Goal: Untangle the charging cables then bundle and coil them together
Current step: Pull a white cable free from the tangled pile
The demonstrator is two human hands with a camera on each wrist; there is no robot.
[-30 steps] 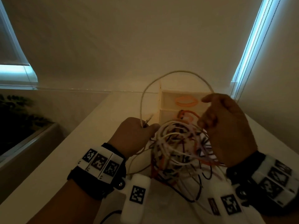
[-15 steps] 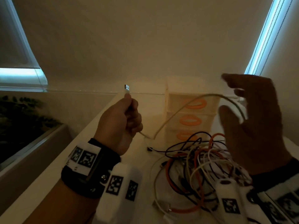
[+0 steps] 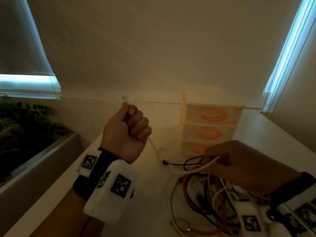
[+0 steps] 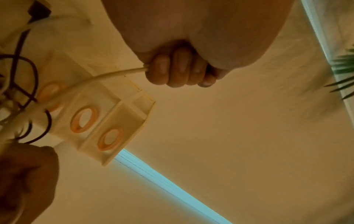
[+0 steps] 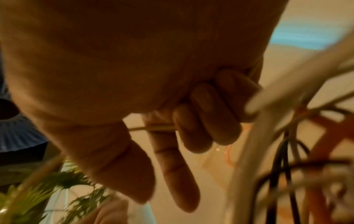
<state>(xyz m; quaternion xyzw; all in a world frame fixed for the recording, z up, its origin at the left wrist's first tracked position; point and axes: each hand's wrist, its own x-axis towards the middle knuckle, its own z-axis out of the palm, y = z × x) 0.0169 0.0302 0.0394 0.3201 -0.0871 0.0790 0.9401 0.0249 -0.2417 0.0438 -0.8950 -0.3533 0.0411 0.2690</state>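
A tangle of white, black and orange charging cables (image 3: pixel 203 200) lies on the white table (image 3: pixel 142 214) at lower right. My left hand (image 3: pixel 127 130) is raised in a fist round one white cable (image 3: pixel 154 149); its USB plug (image 3: pixel 124 97) sticks up above the thumb. In the left wrist view the fingers (image 4: pixel 172 71) curl round that cable (image 4: pixel 107 75). My right hand (image 3: pixel 227 161) is low over the pile, its curled fingers (image 5: pixel 206 115) gripping the same white cable (image 5: pixel 268 98), with forefinger and thumb hanging looser.
A cream set of three small drawers with orange ring handles (image 3: pixel 212 127) stands at the back of the table by the wall. A dark planter with green leaves (image 3: pixel 20 132) lies off the table's left edge. Window blinds (image 3: pixel 289 47) glow at both sides.
My left hand pulled the white cable's plug end up and out of the tangle and holds it high. My right hand dropped from open in the air and closed on the cable over the pile.
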